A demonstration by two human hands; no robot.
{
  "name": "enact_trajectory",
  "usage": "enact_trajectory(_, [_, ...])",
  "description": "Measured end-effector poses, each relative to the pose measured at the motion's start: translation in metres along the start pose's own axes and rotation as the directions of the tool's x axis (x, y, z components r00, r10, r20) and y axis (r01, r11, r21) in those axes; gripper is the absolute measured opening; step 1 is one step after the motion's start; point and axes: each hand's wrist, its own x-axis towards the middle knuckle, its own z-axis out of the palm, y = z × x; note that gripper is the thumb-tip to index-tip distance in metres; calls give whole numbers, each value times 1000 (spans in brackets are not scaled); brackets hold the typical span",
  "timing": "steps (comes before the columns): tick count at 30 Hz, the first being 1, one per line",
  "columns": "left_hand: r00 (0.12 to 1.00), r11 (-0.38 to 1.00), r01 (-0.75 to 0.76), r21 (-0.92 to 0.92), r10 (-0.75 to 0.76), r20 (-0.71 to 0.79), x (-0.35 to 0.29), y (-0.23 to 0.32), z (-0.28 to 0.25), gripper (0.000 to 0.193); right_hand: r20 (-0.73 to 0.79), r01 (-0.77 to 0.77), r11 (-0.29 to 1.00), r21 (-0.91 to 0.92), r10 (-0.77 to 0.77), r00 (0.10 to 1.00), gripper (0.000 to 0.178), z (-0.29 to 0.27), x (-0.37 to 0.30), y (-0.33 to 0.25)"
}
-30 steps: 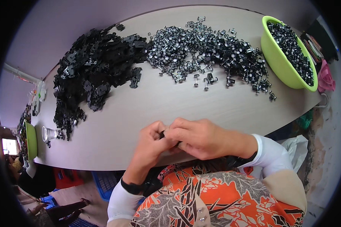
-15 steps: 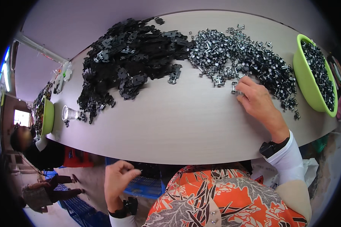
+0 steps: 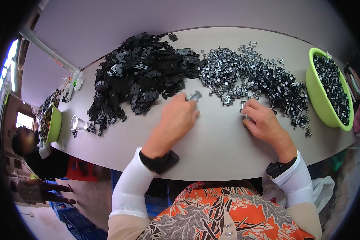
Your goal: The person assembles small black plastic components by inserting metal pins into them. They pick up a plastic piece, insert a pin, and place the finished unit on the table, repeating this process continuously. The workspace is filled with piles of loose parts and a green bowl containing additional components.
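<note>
My left hand is over the middle of the table, fingers pinched on a small grey car-chassis-like part, blurred by motion. Just beyond it spreads a heap of flat black chassis-like parts. To the right, my right hand pinches a small wheel axle with a wheel at its end; the fingertips partly hide it. That hand is at the near edge of a pile of silver-and-black wheel axles.
A green basin full of dark wheel parts stands at the right. At the left are a clear plastic cup lying on its side and another green basin. A person in dark clothes is beyond the table's left end.
My left hand has come up from below the table edge to the front of the black heap and grasped a chassis part. My right hand has shifted slightly nearer, still pinching the axle.
</note>
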Motion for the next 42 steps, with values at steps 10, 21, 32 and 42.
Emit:
enact_trajectory(10, [998, 969, 56, -241, -62, -19, -9, 8, -3, 40, 41, -36, 999, 9, 36, 999, 28, -2, 1, -8])
enact_trajectory(21, [881, 169, 466, -868, -176, 439, 1, 19, 1, 25, 39, -89, 996, 31, 88, 995, 26, -4, -3, -12])
enact_trajectory(32, [888, -495, 430, -755, 81, 452, 6, 70, 57, 20, -192, 123, 967, 221, -81, 978, 35, -3, -9, -39])
enact_trajectory(42, [890, -424, 432, -796, 57, 453, -1, 70, 63, 8, -217, 142, 987, 82, -121, 969, 38, -5, -13, -44])
